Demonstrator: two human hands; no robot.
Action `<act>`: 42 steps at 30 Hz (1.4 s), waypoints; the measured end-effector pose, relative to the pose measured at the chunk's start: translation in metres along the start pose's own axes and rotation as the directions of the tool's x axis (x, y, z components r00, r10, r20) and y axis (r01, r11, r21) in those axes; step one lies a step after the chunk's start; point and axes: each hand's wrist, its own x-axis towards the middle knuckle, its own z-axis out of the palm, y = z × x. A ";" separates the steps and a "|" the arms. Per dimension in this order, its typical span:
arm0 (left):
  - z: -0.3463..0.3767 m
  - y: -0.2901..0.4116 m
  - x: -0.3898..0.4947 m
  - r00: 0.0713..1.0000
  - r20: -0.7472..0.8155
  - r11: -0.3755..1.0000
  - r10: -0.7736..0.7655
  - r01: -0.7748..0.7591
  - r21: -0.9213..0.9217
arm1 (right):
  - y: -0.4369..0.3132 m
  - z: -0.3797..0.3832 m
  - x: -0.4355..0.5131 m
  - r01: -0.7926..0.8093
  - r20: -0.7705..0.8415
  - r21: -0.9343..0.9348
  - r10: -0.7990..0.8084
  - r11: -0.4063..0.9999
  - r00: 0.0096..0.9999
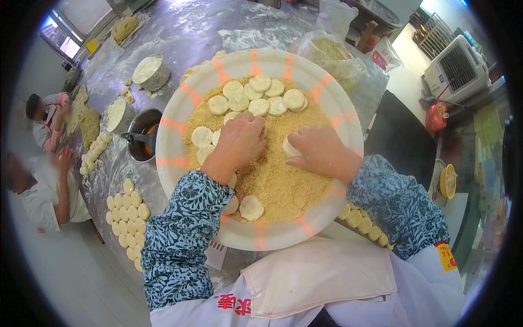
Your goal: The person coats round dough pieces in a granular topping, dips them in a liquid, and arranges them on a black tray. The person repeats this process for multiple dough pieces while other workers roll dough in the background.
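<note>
A wide white round tray (pixel 179 180) lies before me, holding a bed of yellow crumbs (pixel 286 188). Pale flat dough discs (pixel 259 83) cluster at its far side, and more lie along its left side. My left hand (pixel 241 141) is curled low over the crumbs among the left discs; its fingertips are partly hidden, so what they hold is unclear. My right hand (pixel 316 151) has thumb and fingers around the edge of one dough disc (pixel 290 148) resting on the crumbs. Two discs, one of them a loose dough disc (pixel 251 207), lie near the front rim.
Left of the tray stand a metal bowl (pixel 144 151) of dark liquid with a brush and two tubs of flour (pixel 150 73). Dough rounds (pixel 130 214) sit on the floured table (pixel 192 32). Two co-workers (pixel 49 192) are at the left. A bagged mass (pixel 327 51) lies behind the tray.
</note>
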 end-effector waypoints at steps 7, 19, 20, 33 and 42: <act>-0.001 -0.007 0.011 0.991 -0.049 0.988 -0.127 0.121 -0.099 | 0.014 0.023 0.004 -0.010 -0.180 0.094 0.027 0.995 0.983; -0.054 0.019 -0.049 0.944 0.047 -0.391 -0.327 -0.089 -0.916 | 0.017 -0.029 -0.045 0.243 -0.166 0.961 0.424 -0.135 0.891; -0.053 0.026 -0.055 0.925 0.036 -0.427 -0.378 -0.140 -0.893 | 0.011 -0.031 -0.046 0.292 -0.194 0.943 0.448 -0.161 0.873; -0.019 0.097 -0.054 0.898 0.128 -0.515 -0.420 -0.120 -0.849 | -0.065 0.010 -0.017 0.077 -0.312 0.830 0.346 0.552 0.885; -0.012 0.117 -0.036 0.927 0.251 -0.466 -0.278 0.098 -0.879 | 0.018 0.000 -0.116 0.245 -0.016 0.884 0.497 -0.399 0.868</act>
